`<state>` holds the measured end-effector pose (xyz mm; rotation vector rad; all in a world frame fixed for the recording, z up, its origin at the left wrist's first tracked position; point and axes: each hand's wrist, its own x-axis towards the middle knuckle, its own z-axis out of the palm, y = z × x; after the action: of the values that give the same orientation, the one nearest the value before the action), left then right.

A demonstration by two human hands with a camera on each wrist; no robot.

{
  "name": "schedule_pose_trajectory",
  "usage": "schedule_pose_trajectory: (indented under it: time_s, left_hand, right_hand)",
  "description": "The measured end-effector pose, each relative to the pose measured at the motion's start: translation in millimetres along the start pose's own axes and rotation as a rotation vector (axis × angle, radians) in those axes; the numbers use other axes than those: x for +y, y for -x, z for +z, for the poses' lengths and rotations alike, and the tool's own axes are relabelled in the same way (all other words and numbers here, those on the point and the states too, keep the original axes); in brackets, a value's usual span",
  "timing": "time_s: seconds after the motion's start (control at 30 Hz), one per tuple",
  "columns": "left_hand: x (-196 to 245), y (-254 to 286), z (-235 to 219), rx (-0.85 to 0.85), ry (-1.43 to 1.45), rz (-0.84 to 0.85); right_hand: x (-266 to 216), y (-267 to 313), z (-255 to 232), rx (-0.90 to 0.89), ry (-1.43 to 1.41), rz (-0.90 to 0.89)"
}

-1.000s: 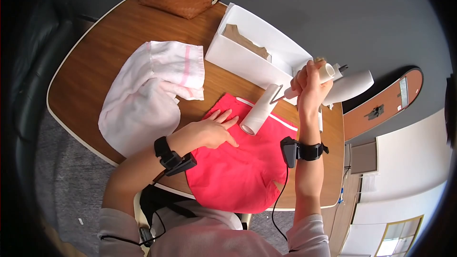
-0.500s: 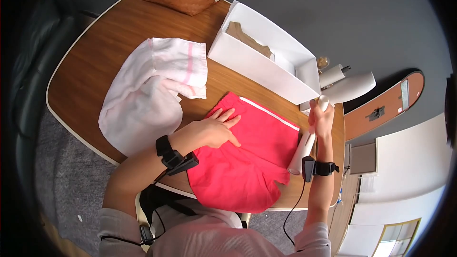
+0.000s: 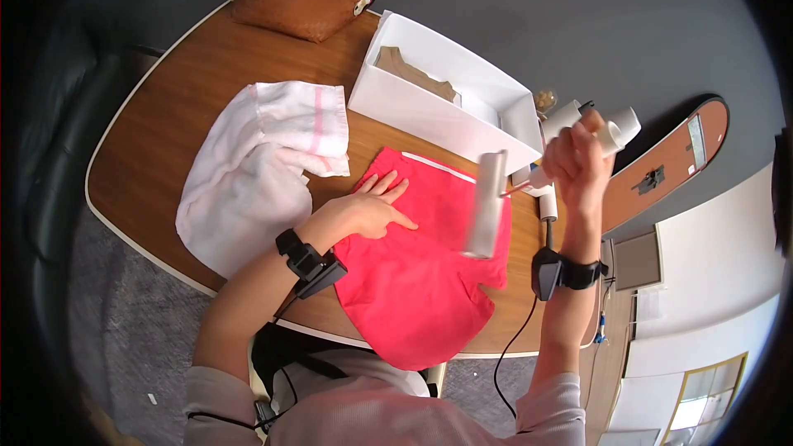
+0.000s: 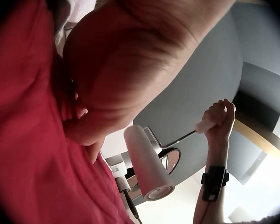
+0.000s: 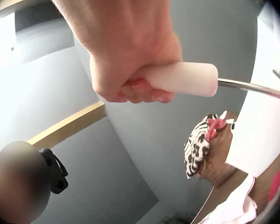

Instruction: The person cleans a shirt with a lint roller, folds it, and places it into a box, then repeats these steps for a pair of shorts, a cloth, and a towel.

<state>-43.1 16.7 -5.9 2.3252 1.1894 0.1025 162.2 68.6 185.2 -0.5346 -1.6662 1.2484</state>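
A pair of red shorts [image 3: 413, 281] with a white stripe lies spread on the wooden table. My left hand [image 3: 372, 213] rests on it with fingers spread, pressing the cloth near its upper left part. In my right hand [image 3: 581, 163] I grip the handle [image 5: 191, 79] of a lint roller. The white cylinder of the lint roller [image 4: 149, 165] is raised over the right part of the shorts, joined to the handle by a bent metal rod. In the head view the roller is blurred by motion.
Left of the shorts lies a crumpled white towel [image 3: 239, 190] with pink stripes. Behind stands a long white box [image 3: 413, 120] holding a brown piece [image 3: 417, 74]. A brown bag [image 3: 289, 12] sits at the far edge. A white cylinder with a dark cord [image 3: 548, 205] is at the right.
The lint roller has gone from the shorts' upper part to their right edge, then up and back left above the cloth. My left hand has stayed in place on the shorts.
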Motion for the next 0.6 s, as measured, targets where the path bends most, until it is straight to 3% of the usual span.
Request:
schedule_pose_trajectory:
  time_s: [0.17, 0.27, 0.53, 0.6]
  left_hand:
    - [-1.1, -4.9, 4.3, 0.073, -0.022, -0.01]
    - [-6.7, -4.0, 7.0, 0.118, 0.007, -0.01]
    - [-7.5, -3.3, 9.7, 0.162, -0.01, -0.015]
    - [-7.6, -2.5, 9.2, 0.156, -0.016, -0.015]
  right_hand:
    - [38.8, 4.2, 40.4, -0.079, -0.118, 0.022]
    - [39.8, 10.6, 52.4, -0.055, -0.074, 0.144]
    - [42.6, 27.3, 10.2, 0.043, 0.148, 0.181]
    - [48.8, 36.1, -6.5, -0.039, 0.259, 0.18]
